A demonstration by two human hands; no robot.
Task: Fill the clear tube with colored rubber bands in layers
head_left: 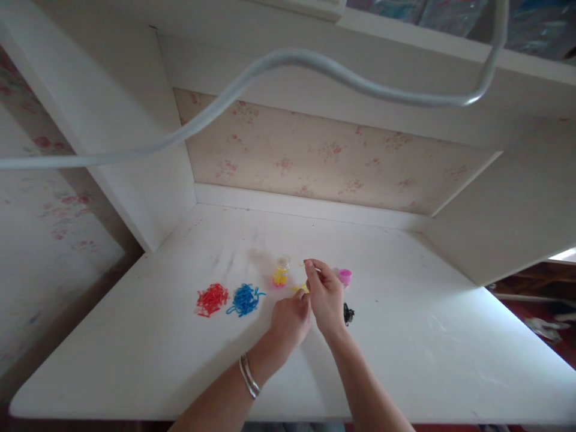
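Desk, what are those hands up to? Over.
Left hand at yellow pieces; right hand pinched, contents unclear. Clear jar upright beyond them. White cable crosses upper view.

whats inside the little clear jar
The jar holds yellow pieces, with pink bits showing at the bottom. Anything buried in the middle is covered by the outer pieces and can't be seen.

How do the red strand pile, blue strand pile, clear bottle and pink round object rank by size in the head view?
1. Red strand pile, blue strand pile: too alike to rank
2. Clear bottle
3. Pink round object
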